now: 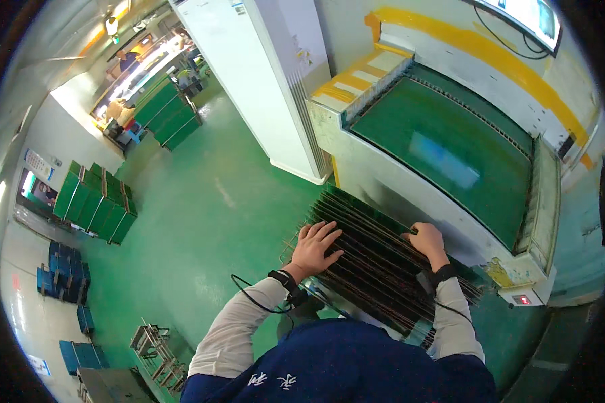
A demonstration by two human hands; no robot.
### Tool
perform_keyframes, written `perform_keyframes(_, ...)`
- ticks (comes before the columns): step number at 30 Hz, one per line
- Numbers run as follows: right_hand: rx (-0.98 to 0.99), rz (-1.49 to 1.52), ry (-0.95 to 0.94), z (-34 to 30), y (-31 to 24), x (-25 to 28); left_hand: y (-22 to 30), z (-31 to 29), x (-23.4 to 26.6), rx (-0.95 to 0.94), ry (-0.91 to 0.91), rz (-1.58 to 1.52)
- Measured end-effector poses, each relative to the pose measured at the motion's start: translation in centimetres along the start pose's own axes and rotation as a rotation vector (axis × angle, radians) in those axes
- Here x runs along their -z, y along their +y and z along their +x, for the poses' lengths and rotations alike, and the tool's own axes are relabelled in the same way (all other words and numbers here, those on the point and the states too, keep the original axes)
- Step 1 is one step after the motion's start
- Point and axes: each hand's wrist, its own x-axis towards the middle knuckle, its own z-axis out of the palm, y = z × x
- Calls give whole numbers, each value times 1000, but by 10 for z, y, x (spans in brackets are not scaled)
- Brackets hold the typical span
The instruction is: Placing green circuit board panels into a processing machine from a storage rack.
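A rack of thin dark panels stands before me, the panels on edge in close rows with copper-coloured rims. My left hand lies over the panel tops at the rack's left end, fingers spread and apart. Toward the far right side, my right hand has its fingers curled over the edge of a panel, gripping it; the fingertips are partly hidden. Dark bands circle both wrists, and a black cable loops off the left one.
Beyond the rack stands a white machine with a green conveyor bed. A tall white cabinet rises at its left. Green racks, blue bins and a metal frame stand on the left. People work far off at upper left.
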Motion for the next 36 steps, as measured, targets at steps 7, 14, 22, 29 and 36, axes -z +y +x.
perform_keyframes(7,4,2,78,-7,0,0,0,-3,-1,-5,-1,-7)
perform_keyframes(14,-3,-10,87,-16,-7,3,4,-6,2,-5,1,16)
perform_keyframes(22,9,-15,101,-13,-5,6,2,-1,1,-15,-10,-1)
perform_keyframes(29,-2,-7,89,-11,-4,4,2,-1,2,-27,-9,8)
perform_keyframes(36,-15,37,119,-13,-7,7,1,-4,1,-29,2,14)
